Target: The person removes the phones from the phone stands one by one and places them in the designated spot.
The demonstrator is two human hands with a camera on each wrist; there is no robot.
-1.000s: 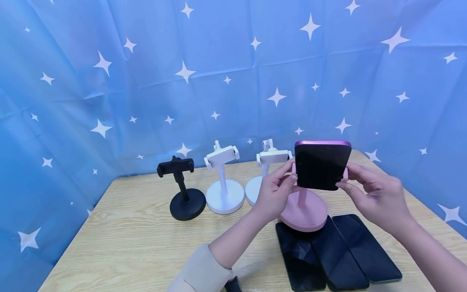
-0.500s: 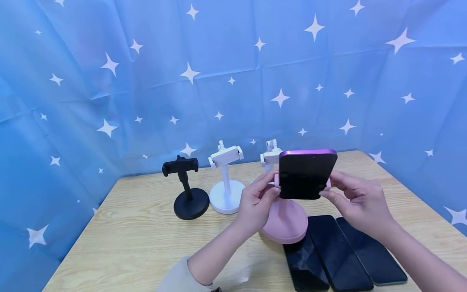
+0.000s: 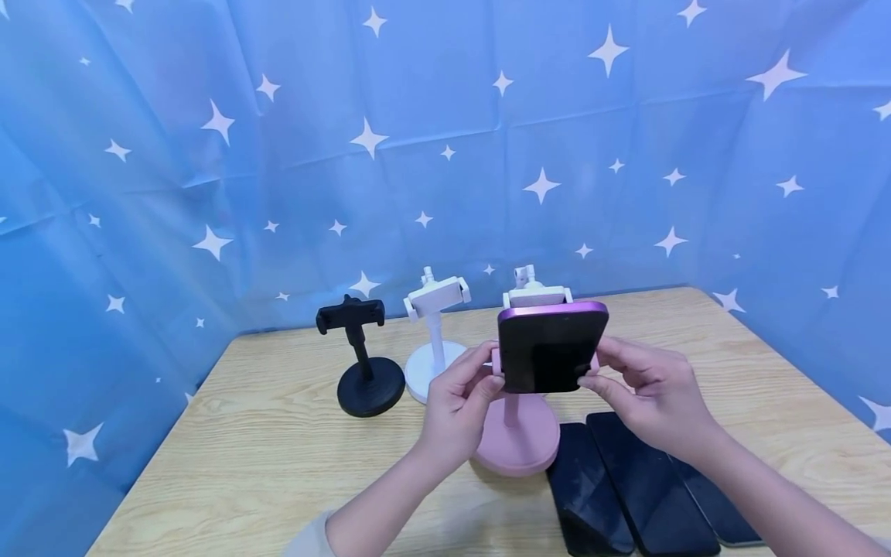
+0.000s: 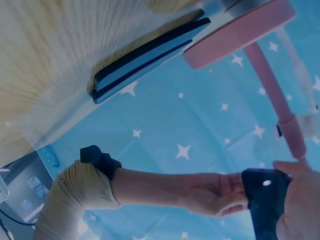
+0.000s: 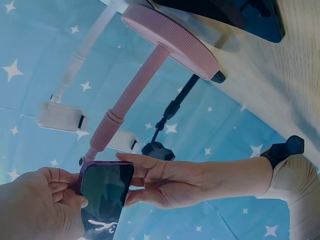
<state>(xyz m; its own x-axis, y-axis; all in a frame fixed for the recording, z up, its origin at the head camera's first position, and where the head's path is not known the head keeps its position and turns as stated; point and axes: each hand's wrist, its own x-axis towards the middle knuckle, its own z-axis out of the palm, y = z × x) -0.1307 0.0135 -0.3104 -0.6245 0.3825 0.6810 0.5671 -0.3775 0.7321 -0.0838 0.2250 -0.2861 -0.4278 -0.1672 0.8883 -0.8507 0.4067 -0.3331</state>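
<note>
A phone (image 3: 553,348) with a purple frame and dark screen sits in the clamp of a pink phone stand (image 3: 518,437). My left hand (image 3: 455,406) pinches the clamp's left end beside the phone, thumb in front and fingers behind. On the other side my right hand (image 3: 650,391) pinches the right end, its thumb at the phone's lower corner. The right wrist view shows the stand's pink stem (image 5: 132,90) running from its round base to the clamp behind the phone, with the left hand's fingers (image 5: 150,172) at the phone's edge.
Behind stand a black phone stand (image 3: 369,387) and a white one (image 3: 437,352); a second white stand (image 3: 536,295) is partly hidden by the phone. Several dark phones (image 3: 647,480) lie side by side at the front right of the wooden table (image 3: 264,456). A starry blue curtain (image 3: 313,178) hangs behind.
Both hands have carried the pink stand and its phone to the left and nearer, off the phones lying there. The second white stand's clamp shows behind the phone.
</note>
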